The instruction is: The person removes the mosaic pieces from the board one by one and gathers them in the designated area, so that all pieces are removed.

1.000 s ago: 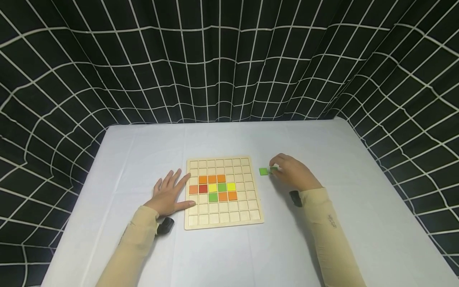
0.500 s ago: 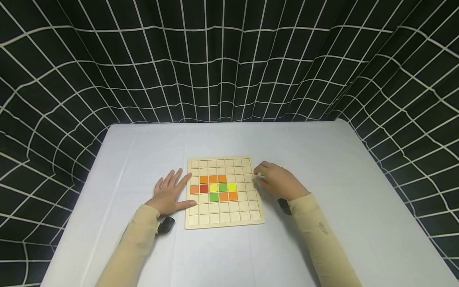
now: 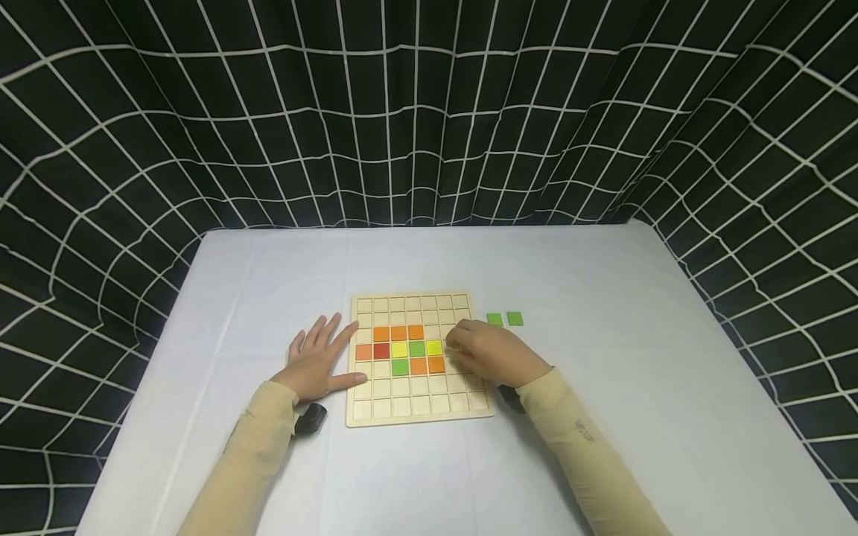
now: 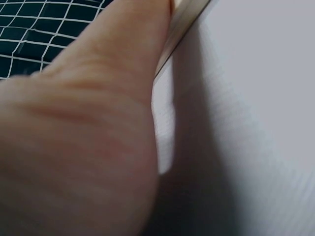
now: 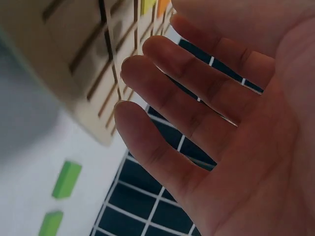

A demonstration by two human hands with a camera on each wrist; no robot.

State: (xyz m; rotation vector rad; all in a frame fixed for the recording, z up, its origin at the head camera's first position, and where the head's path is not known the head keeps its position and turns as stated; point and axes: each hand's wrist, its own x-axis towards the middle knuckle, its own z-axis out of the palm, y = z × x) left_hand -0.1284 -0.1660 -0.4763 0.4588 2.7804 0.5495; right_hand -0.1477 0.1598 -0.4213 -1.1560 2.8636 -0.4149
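My left hand [image 3: 312, 372] rests on the left edge of a wooden grid board [image 3: 418, 409], fingers spread and thumb on its rim. My right hand [image 3: 499, 353] is over the board's right side, thumb and index tips low beside a yellow tile [image 3: 434, 348]. Those tips hide whatever may be between them. In the right wrist view the other fingers [image 5: 157, 88] stretch loosely apart. Orange tiles [image 3: 398, 333], a red tile [image 3: 381, 351] and green tiles [image 3: 400, 367] sit in the board's cells. Two more green tiles [image 3: 494, 319] lie off the board, past the right hand.
A white cloth [image 3: 570, 283] covers the table. Behind and at both sides hangs a black curtain [image 3: 415, 134] with a white grid. Both wrists carry small black devices, including one at the left wrist [image 3: 311, 420].
My right hand has moved left and nearer, from the loose green tiles to over the board. Both loose tiles now show uncovered on the cloth. My left hand has stayed put.
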